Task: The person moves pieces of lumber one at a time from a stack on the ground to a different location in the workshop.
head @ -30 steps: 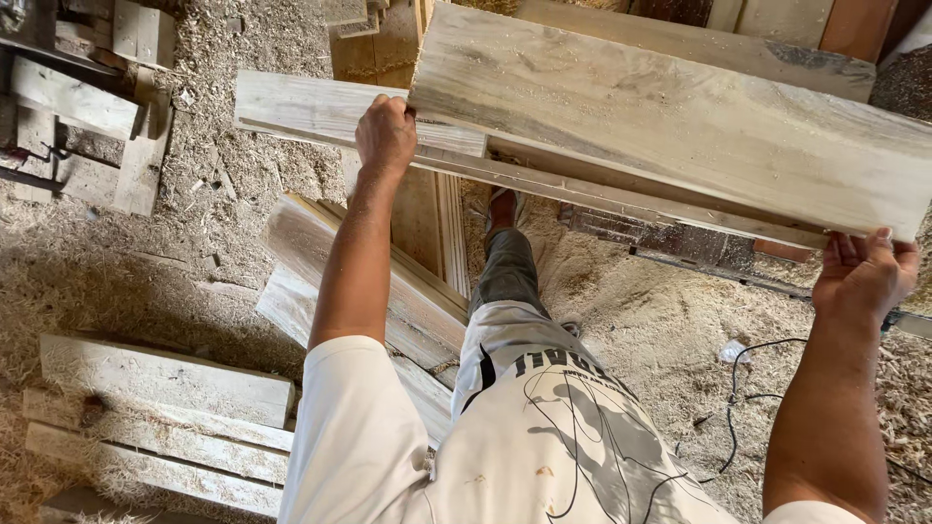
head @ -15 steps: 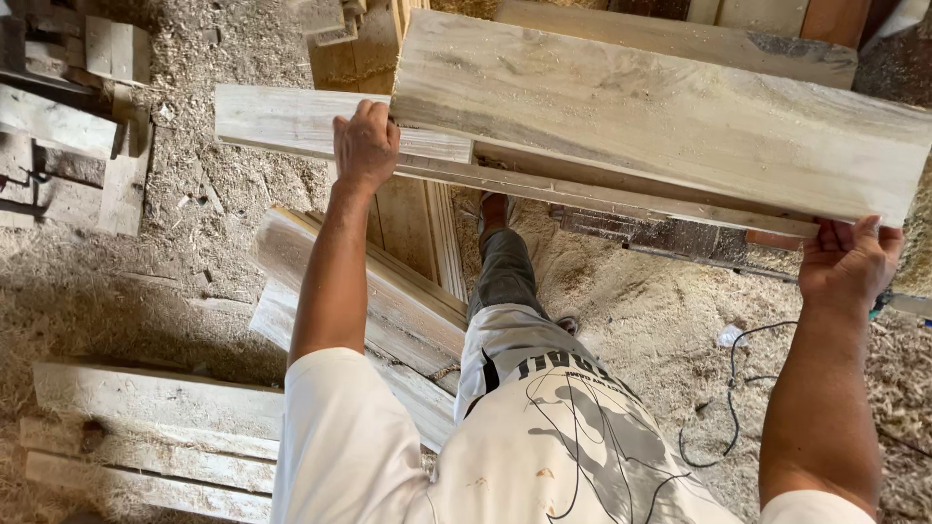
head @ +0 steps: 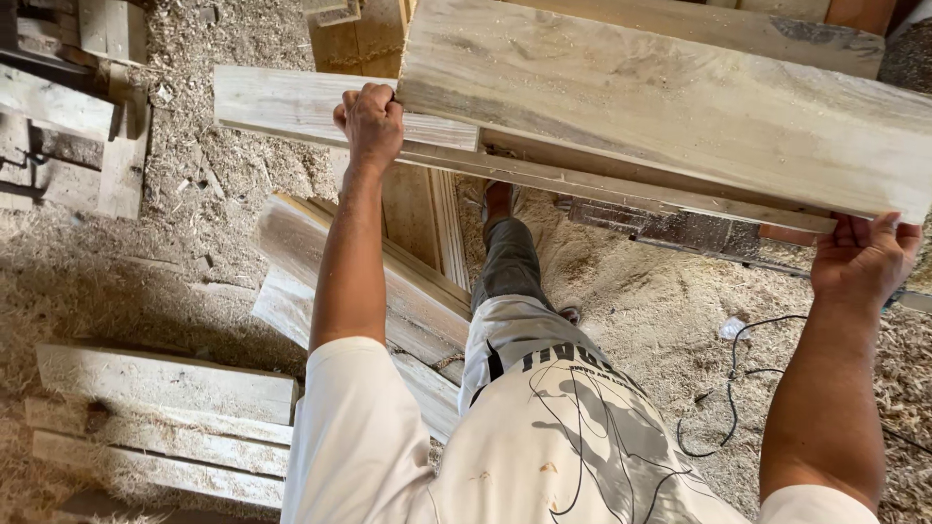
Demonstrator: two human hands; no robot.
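1. Two pale wooden boards are carried stacked, held up in front of the body above the sawdust floor (head: 175, 272). The wide upper board (head: 670, 107) lies on a longer, thinner lower board (head: 291, 102), which sticks out to the left.
2. Left hand (head: 369, 121): fingers curled tight around the near edge of the stack, at the left end of the wide upper board, where it overlaps the lower board. Arm stretched out straight.
3. Right hand (head: 864, 257): palm up under the right end of the stack, fingers cupped around the bottom edge, bearing it from below.
4. Below the stack: the person's grey trouser leg (head: 510, 262), with a shoe just showing under the boards.
5. Just left of the leg: a tilted pile of planks (head: 388, 281) on the floor.
6. Lower left: three or so short planks (head: 165, 408) lying flat and parallel.
7. Right of the leg: a thin black cable (head: 728, 388) looping over the sawdust.
8. Upper left corner: more timber offcuts (head: 87, 107).
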